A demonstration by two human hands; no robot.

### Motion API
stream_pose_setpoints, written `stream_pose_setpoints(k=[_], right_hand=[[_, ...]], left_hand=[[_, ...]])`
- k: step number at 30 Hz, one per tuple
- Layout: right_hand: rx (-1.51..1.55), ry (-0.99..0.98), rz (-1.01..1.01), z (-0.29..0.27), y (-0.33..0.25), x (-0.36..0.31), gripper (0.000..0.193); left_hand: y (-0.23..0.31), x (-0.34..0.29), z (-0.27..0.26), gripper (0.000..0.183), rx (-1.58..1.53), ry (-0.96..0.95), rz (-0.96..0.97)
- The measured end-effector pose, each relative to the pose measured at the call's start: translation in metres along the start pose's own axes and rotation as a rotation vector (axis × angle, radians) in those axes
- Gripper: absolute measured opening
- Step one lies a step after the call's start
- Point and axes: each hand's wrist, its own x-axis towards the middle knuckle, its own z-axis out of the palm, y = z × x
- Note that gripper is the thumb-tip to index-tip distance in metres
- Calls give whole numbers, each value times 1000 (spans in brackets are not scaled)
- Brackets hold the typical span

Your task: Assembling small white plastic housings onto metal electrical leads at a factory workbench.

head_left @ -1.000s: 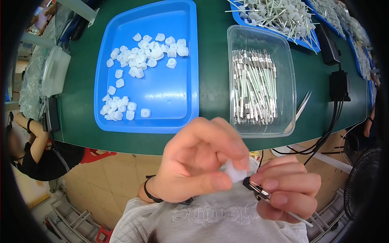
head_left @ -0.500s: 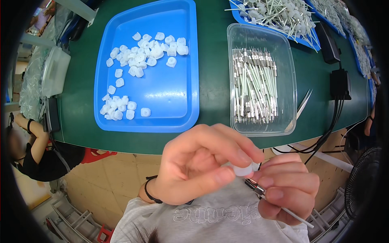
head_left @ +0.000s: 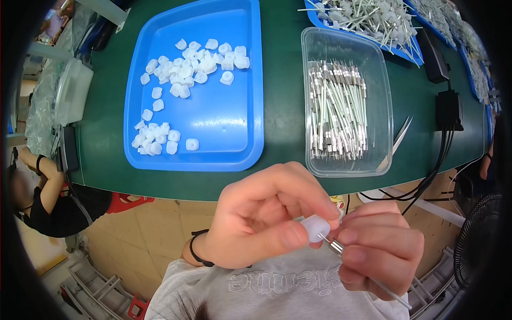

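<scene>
Square wires, light pinch at the white cap (head_left: 316, 228)

The cap is held off the bench (head_left: 282, 106), in front of the grey shirt (head_left: 298, 282). Its near face tips toward the lower right, where thin wires (head_left: 323, 237) from a metal-collared rod (head_left: 336, 246) meet it; whether they have gone in, I cannot tell.

To do this well, the wires should probably run square to that face, since a slanted push could bend them. Steadying the rod close to its collar and pressing gently would likely give the best control; too hard a squeeze might twist the cap.

The left hand (head_left: 272, 218) pinches the cap between thumb and curled fingers. The right hand (head_left: 381, 248) pinches the rod in its bent fingers, the pale tail slanting out below. Beyond are a blue tray (head_left: 224, 117) of caps and a clear box (head_left: 378, 112) of rods.
</scene>
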Motion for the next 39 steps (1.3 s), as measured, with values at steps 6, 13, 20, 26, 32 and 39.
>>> stream_pose_setpoints(k=[6, 13, 20, 26, 32, 39], right_hand=[[26, -61, -17, -2, 2, 3, 24], [-43, -24, -29, 2, -2, 2, 24], [-96, -21, -6, 3, -5, 2, 23], [-81, -47, 23, 0, -6, 2, 23], [8, 57, 36, 11, -5, 6, 21], [-37, -29, -9, 4, 0, 2, 23]], left_hand=[[1, 0, -3, 20, 54, -23, -16], [5, -3, -1, 20, 26, 27, -133], [4, -3, -2, 18, 13, 11, -143], [3, -3, -3, 17, 16, 11, -134], [2, -4, -1, 15, 22, 34, -122], [0, -4, -3, 15, -21, 17, -97]])
